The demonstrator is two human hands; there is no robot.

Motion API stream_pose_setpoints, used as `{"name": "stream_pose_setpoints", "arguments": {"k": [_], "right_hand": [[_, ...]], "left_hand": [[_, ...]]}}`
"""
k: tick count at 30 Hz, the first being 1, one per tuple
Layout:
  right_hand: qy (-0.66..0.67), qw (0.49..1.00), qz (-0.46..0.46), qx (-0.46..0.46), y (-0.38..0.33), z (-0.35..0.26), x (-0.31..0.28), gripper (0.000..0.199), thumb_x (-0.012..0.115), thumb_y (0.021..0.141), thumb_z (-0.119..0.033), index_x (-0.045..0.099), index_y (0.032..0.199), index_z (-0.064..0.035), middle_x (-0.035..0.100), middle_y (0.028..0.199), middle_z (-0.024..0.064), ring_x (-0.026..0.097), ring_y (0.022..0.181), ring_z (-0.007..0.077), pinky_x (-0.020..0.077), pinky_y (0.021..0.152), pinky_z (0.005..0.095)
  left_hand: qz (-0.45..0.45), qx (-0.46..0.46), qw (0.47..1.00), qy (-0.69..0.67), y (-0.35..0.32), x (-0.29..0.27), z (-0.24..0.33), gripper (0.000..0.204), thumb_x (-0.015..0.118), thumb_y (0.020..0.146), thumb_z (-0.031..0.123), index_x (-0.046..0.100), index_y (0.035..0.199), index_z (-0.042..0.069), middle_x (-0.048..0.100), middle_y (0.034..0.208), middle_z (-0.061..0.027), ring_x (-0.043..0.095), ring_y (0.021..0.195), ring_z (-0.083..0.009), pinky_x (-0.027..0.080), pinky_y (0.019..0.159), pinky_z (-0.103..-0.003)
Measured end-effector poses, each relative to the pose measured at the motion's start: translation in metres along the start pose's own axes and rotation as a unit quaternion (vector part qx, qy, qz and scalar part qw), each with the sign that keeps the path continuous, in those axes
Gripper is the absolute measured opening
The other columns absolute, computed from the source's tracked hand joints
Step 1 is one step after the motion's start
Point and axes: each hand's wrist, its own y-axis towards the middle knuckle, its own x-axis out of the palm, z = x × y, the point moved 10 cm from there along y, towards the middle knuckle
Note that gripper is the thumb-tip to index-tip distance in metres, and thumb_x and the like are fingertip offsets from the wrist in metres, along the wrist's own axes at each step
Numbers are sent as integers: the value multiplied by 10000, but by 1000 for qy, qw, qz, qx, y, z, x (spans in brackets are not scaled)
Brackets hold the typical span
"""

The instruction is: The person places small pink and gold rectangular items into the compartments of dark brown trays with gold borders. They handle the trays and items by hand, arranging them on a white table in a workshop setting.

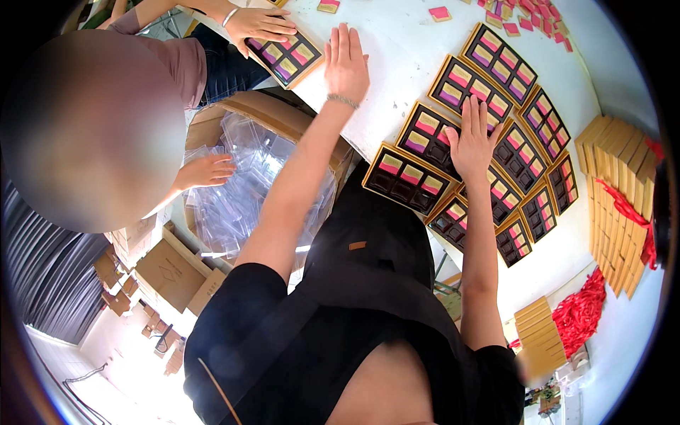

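My left hand [347, 67] lies palm down on the white table [375, 106], fingers stretched out, with nothing visible in it. My right hand [473, 145] is spread over the boxes, its fingers across a gold-edged box [489, 99] with a dark compartment tray; whether it touches cannot be told. Small pink, purple and cream packets fill some compartments, while others show bare dark tray. Nearest me is another such box [407, 177], with packets along its far row only. More boxes [520, 159] of the same kind fan out to the right, partly hidden by my right forearm.
At left, a co-worker's hand [258, 27] rests by a filled box [289, 57]. Their other hand hovers over a carton [248, 103] of clear plastic pieces. Loose packets [528, 14] lie at the far right. Gold boxes [616, 198] and red ribbons [581, 312] are stacked rightward.
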Motion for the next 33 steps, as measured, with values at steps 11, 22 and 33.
{"name": "stream_pose_setpoints", "arguments": {"k": [11, 22, 33], "right_hand": [[329, 931, 102, 119, -35, 3, -46, 489, 623, 923, -175, 483, 1373, -43, 502, 1378, 152, 517, 1241, 309, 380, 1056, 487], [402, 893, 74, 187, -82, -15, -19, 301, 691, 827, -75, 647, 1122, -29, 618, 1063, 128, 621, 919, 322, 510, 793, 398], [117, 992, -25, 24, -77, -57, -16, 769, 661, 827, -428, 405, 1427, -22, 333, 1540, 114, 267, 1449, 276, 216, 1125, 608]], "left_hand": [[-117, -56, 982, -134, -8, 3, 37, 322, 682, 771, 95, 685, 1094, 104, 607, 1055, -112, 604, 934, -282, 537, 808, -368], [-118, 96, 966, -209, -92, -45, 152, 378, 720, 815, 136, 632, 1175, 60, 605, 1260, -113, 583, 1132, -284, 493, 924, -404], [-82, 59, 988, -112, -44, 9, 78, 583, 526, 960, 234, 340, 1456, -11, 298, 1545, -179, 260, 1435, -366, 238, 1152, -524]]}}
